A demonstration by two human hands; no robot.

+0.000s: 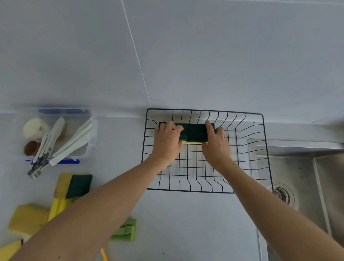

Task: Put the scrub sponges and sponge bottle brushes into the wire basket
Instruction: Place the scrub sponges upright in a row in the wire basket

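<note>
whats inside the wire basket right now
Two green-topped scrub sponges side by side at the wire basket back wall, the left hand and right hand covering their outer ends. Otherwise bare wire.

Under my hands, the basket (204,113) is thin black wire with a matt finish, and the sponges (196,132) in it show a rough dark green scouring face over soft yellow foam. The counter (191,228) is smooth, matt pale grey; the sink (331,182) is brushed metal with a dull sheen.
</note>
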